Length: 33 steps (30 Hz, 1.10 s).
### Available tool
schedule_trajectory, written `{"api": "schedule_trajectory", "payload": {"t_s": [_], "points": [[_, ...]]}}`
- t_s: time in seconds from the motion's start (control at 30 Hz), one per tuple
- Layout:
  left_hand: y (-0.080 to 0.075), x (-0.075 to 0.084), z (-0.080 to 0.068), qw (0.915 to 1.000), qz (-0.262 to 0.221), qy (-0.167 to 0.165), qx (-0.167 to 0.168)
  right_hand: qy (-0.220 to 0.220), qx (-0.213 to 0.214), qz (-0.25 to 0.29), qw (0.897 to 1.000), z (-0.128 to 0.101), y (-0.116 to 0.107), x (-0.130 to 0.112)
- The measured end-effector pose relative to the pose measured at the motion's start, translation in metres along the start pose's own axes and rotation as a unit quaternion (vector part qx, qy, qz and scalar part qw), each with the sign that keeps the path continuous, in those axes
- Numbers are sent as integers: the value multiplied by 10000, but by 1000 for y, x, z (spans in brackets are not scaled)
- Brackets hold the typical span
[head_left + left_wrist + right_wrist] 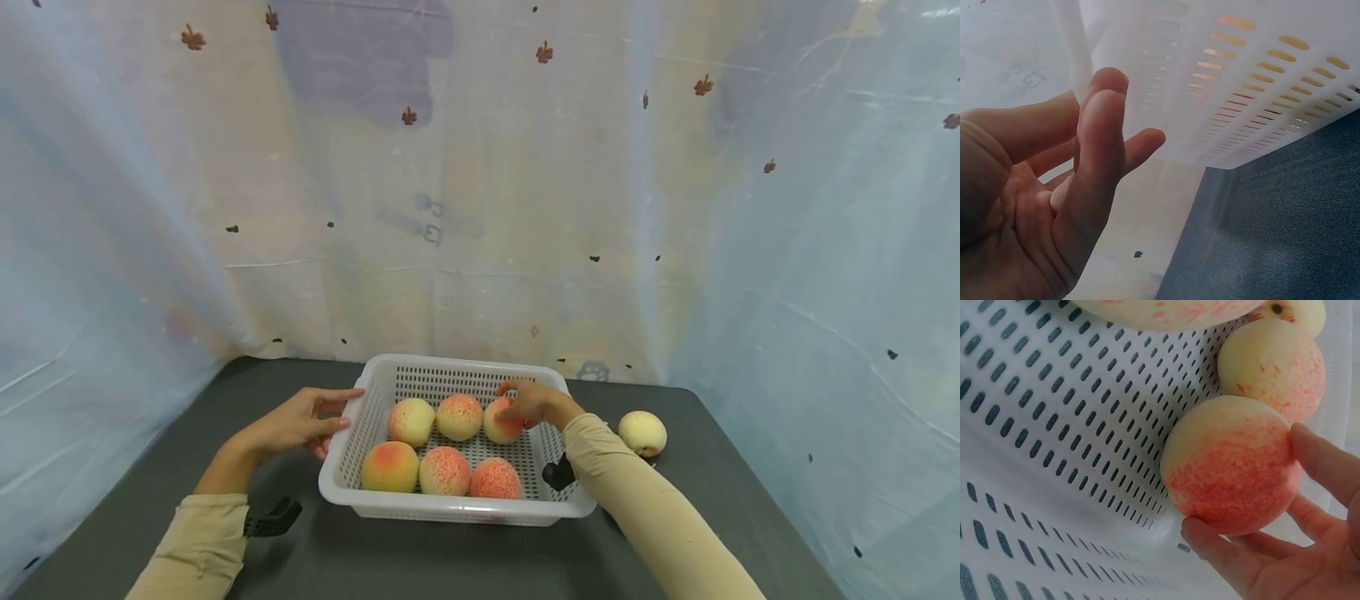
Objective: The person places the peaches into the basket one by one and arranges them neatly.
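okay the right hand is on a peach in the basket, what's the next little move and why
Probably let the right hand release that peach and draw back. The peach already sits in the back row of the basket, while another peach lies outside on the table. The left hand rests open by the rim.

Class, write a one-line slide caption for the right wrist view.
Right hand cradles a red-blushed peach against the perforated wall of a white basket.

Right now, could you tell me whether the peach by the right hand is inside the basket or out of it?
Inside. The peach sits in the white basket, with the right hand curled round it.
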<state>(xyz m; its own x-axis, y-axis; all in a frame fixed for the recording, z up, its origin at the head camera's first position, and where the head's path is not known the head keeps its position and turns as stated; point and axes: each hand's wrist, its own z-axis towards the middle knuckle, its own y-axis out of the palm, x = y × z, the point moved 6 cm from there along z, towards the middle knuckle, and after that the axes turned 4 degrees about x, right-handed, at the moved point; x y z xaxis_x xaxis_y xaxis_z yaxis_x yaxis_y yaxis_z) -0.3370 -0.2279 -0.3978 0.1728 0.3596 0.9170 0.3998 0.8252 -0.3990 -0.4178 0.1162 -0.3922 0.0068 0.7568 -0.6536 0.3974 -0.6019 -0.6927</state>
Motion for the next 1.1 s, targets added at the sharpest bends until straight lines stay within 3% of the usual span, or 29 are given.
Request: {"api": "schedule_trajectory", "payload": {"t_s": [0.23,0.53,1.1], "points": [[1,-2,1,10000,-57,-8,-30,-139,-258,486,9984,-2,-3,7],[-1,-4,1,10000,-13,-24,-15,-742,-655,852,9914,-7,-15,5],[-1,-9,5,9998,-99,-135,-51,-1406,-944,876,9817,-40,-34,-36]]}}
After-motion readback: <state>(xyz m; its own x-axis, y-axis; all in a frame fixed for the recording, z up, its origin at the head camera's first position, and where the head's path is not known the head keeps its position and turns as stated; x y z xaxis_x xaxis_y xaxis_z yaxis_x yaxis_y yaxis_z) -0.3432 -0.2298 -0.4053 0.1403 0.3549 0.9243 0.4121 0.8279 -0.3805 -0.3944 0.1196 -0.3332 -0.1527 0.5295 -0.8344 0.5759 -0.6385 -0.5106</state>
